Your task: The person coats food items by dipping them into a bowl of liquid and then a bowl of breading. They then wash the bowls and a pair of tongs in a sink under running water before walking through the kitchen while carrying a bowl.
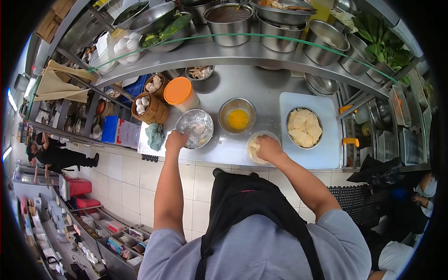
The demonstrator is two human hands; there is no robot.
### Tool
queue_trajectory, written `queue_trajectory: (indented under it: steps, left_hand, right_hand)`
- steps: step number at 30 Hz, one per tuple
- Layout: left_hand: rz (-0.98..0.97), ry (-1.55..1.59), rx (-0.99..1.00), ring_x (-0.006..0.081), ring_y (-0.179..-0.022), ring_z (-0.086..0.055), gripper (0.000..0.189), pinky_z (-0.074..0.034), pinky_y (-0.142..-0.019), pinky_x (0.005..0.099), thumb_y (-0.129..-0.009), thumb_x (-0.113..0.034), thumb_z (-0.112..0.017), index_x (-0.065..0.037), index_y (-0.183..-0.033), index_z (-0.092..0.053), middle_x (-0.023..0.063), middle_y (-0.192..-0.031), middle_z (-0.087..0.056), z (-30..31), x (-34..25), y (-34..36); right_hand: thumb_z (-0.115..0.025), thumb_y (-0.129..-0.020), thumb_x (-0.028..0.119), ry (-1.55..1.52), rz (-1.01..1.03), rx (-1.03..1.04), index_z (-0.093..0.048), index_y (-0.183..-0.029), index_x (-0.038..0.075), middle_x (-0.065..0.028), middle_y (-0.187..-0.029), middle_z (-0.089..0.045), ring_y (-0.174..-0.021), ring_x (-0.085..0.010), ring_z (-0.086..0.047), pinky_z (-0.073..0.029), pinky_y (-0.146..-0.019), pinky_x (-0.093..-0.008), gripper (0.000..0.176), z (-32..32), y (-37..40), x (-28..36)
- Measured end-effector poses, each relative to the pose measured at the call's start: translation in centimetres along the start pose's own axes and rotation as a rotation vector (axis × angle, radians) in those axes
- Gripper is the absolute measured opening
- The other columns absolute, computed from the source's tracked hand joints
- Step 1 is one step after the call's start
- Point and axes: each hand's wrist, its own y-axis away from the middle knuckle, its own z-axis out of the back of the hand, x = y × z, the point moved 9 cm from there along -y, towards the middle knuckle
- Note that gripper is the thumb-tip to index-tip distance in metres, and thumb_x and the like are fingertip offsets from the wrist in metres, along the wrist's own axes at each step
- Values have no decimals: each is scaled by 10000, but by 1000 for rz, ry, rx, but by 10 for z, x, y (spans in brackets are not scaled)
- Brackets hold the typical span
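Observation:
My left hand [176, 141] is closed at the near left rim of a metal bowl [209, 136] dusted with white flour, with a pale floured piece [199, 129] inside. To its right, a second metal bowl [223, 122] contains beaten yellow egg [238, 119]. My right hand [269, 148] reaches down into a shallow bowl of pale crumbs [253, 149] at the table's front edge. Its fingers are curled, and whatever they grip is hidden. Farther right, crumb-coated pieces [304, 128] fill a round metal container on a white cutting board [326, 154].
An orange-lidded tub [178, 91], bamboo steamers [156, 111] with pale items and a green cloth [154, 136] stand left. A metal shelf [233, 53] carrying bowls and pots spans the back. Yellow handles [351, 142] jut out at right. Other people are at both sides.

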Motion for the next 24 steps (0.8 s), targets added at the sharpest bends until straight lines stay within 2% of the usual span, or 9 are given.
queue_trajectory:
  steps: [4,6,7,9,10,14,19,22,24]
  left_hand:
    - [-40,45,78,428,-1023,-648,660,-513,-895,470,-813,-546,-605,57,-1073,-675,284,-1056,-673,-48,27,-46]
    - [-241,-11,67,441,-1011,-646,630,-508,-894,488,-824,-536,-597,58,-1003,-699,304,-1028,-667,-45,10,-42]
    - [-224,53,-6,447,-961,-659,586,-517,-867,482,-833,-525,-592,38,-925,-725,309,-954,-674,-53,22,-52]
    - [-117,200,127,373,-858,-703,561,-533,-819,440,-823,-525,-609,18,-867,-744,242,-794,-699,-40,15,-33]
    - [-88,189,67,341,-831,-710,546,-535,-809,428,-822,-518,-610,11,-844,-745,208,-745,-700,-35,14,-28]
    - [-122,176,70,348,-816,-704,530,-527,-810,426,-838,-508,-589,-2,-833,-746,189,-727,-699,-37,15,-29]
    - [-123,217,83,346,-821,-701,519,-521,-818,427,-850,-498,-583,-6,-830,-747,183,-731,-700,-51,28,-40]
    - [-137,216,75,343,-808,-703,517,-524,-811,425,-848,-493,-588,-1,-835,-745,181,-723,-700,-49,27,-39]
    - [-112,229,88,335,-786,-706,516,-528,-795,419,-846,-487,-595,8,-828,-740,178,-704,-698,-47,27,-38]
  right_hand:
    - [-676,-700,213,-293,96,102,-663,-943,46,-165,-914,-670,-890,-316,-658,-514,-774,-423,295,1,-6,-2]
    - [-692,-681,255,-452,132,147,-640,-911,36,-151,-858,-666,-832,-304,-641,-500,-734,-407,322,2,-6,-6]
    - [-696,-687,256,-531,123,129,-631,-908,31,-141,-845,-660,-805,-285,-630,-499,-727,-393,322,10,-4,-7]
    - [-700,-692,256,-603,97,98,-622,-904,26,-131,-832,-654,-778,-266,-620,-499,-720,-379,323,32,3,-12]
    - [-698,-709,239,-674,72,119,-624,-917,22,-110,-827,-648,-774,-233,-615,-499,-715,-358,309,42,7,-12]
    - [-684,-788,141,-919,12,145,-612,-987,15,-17,-830,-608,-770,-112,-556,-474,-709,-278,246,82,20,-28]
    - [-676,-808,120,-916,-14,58,-615,-991,23,-3,-850,-596,-776,-82,-541,-470,-686,-247,216,131,29,-84]
    - [-668,-795,159,-867,-130,1,-629,-992,-3,-49,-907,-628,-806,-125,-584,-499,-686,-272,258,153,36,-118]
    - [-663,-812,128,-804,-237,59,-612,-966,29,6,-840,-587,-765,-86,-536,-463,-635,-251,190,153,40,-135]
